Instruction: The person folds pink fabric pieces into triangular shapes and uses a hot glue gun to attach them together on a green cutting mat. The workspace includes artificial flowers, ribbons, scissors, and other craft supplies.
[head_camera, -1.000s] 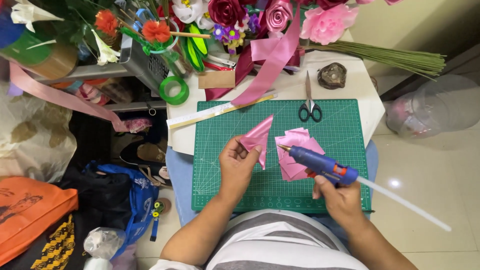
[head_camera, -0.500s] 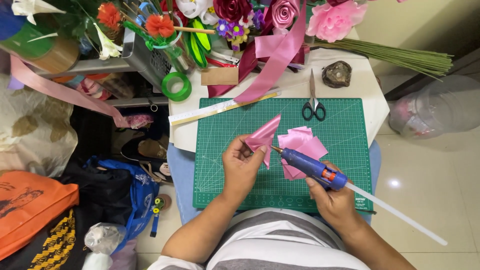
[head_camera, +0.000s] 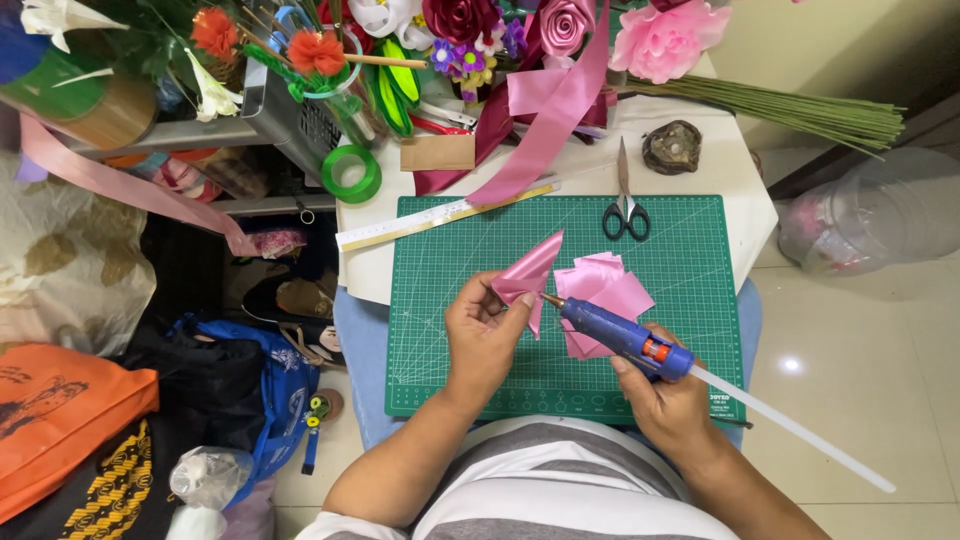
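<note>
- Green cutting mat (head_camera: 440, 300) covers most of the white desk (head_camera: 735, 215), its grid lines showing around the work.
- Long pink ribbon (head_camera: 555, 120) drapes from the far flower pile down onto the mat's far edge, beside a yellow ruler (head_camera: 440, 218) lying at a slant.
- Green floral wire stems (head_camera: 800, 108) lie in a bundle at the far right of the desk.
- Left hand (head_camera: 480, 335) is raised over the middle of the mat, its fingers (head_camera: 515, 305) pinched around a folded pink ribbon petal (head_camera: 532, 272) that points up and away.
- Right hand (head_camera: 665, 400) is clenched around a blue glue gun (head_camera: 620, 338), a white glue stick (head_camera: 790, 425) trailing out behind to the near right.
- Gun's nozzle tip touches the near edge of the petal.
- Stack of pink ribbon pieces (head_camera: 600, 295) lies on the mat just right of the petal, partly under the gun.
- Black-handled scissors (head_camera: 625, 205) rest shut at the mat's far edge.
</note>
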